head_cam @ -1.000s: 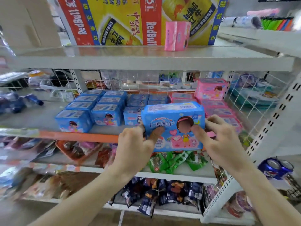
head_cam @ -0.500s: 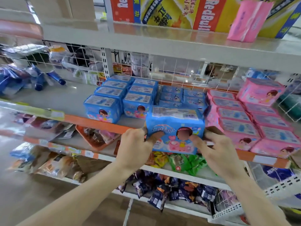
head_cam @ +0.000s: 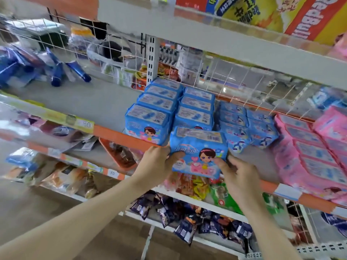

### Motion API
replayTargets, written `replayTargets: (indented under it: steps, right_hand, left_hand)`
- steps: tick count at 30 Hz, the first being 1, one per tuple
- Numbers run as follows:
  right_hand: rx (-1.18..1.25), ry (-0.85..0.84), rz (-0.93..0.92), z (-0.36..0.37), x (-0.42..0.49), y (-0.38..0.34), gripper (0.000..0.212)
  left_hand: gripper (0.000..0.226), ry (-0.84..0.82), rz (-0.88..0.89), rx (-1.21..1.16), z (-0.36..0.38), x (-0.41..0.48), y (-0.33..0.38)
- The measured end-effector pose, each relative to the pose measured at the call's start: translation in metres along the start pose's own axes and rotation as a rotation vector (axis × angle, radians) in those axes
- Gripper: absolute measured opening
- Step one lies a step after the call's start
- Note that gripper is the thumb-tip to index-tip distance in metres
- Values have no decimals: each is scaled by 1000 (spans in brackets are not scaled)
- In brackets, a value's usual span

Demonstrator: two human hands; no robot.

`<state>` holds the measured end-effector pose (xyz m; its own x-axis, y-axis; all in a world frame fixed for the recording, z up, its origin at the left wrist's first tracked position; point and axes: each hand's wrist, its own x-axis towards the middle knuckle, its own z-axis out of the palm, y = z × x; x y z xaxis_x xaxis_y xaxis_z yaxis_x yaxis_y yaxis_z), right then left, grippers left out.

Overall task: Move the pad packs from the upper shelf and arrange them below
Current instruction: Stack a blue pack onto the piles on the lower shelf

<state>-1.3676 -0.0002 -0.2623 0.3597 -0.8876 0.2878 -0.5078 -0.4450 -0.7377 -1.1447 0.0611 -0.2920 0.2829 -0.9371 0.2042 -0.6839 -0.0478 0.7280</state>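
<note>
Both hands grip one blue pad pack (head_cam: 197,152), the left hand (head_cam: 155,162) curled round its left end and the right hand (head_cam: 238,173) round its right. Over the last second it has come in to the orange front lip of the lower shelf (head_cam: 116,133), just before the second row of blue packs (head_cam: 195,109). It seems ready to be set down as that row's front pack, while a blurred pink pack (head_cam: 340,45) still waits on the upper shelf (head_cam: 225,40).
</note>
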Motion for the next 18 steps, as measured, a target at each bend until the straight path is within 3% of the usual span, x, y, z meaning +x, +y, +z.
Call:
replayTargets:
  steps: [3, 6, 10, 14, 18]
  right_hand:
    - [-11, 15, 7, 11, 5, 0, 45]
    - [-41, 27, 41, 20, 5, 6, 47]
    - [-47, 36, 103, 34, 8, 23, 47]
    - [-5, 66, 118, 45, 15, 33, 57]
    - [88, 89, 136, 55, 28, 42, 54]
  left_hand:
    - [30, -89, 24, 67, -2, 13, -11]
    - [31, -130, 57, 148, 2, 17, -20]
    - [63, -85, 71, 259, 9, 23, -32]
    - [74, -4, 84, 354, 13, 31, -35]
    - [77, 50, 162, 286, 16, 42, -35]
